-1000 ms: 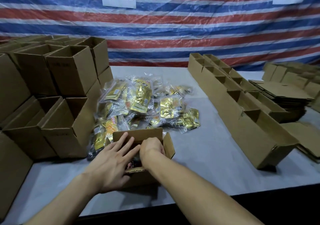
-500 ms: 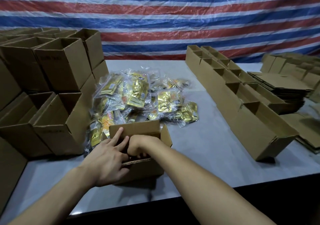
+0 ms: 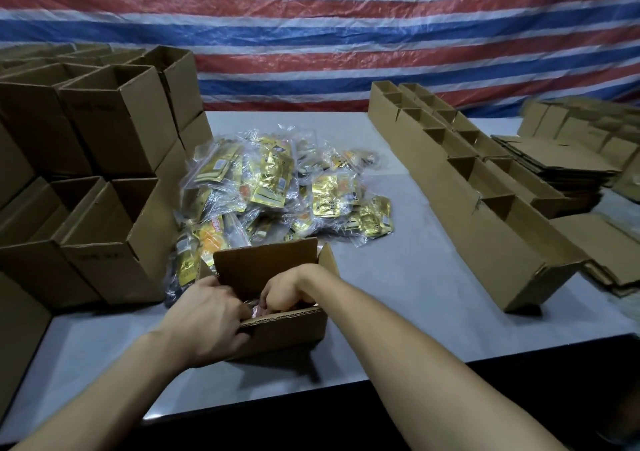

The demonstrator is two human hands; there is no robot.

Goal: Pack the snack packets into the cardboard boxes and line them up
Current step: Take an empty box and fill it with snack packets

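A small open cardboard box (image 3: pixel 289 327) stands near the table's front edge, its flaps up. My left hand (image 3: pixel 207 315) holds its near left corner, fingers curled over the rim and into the box. My right hand (image 3: pixel 284 289) is down inside the box, fingers curled on a snack packet (image 3: pixel 258 310), of which only a pinkish bit shows. Right behind the box lies a heap of gold and clear snack packets (image 3: pixel 277 187).
Open cardboard boxes (image 3: pixel 114 131) are stacked two high along the left. A row of open boxes (image 3: pixel 485 215) runs down the right side, with flat cardboard sheets (image 3: pixel 561 159) beyond it. The grey table (image 3: pixel 398 277) ends at a dark front edge.
My left hand's fingers, spread over the box a second ago, now curl over its near rim. My right hand has sunk deeper into the box.
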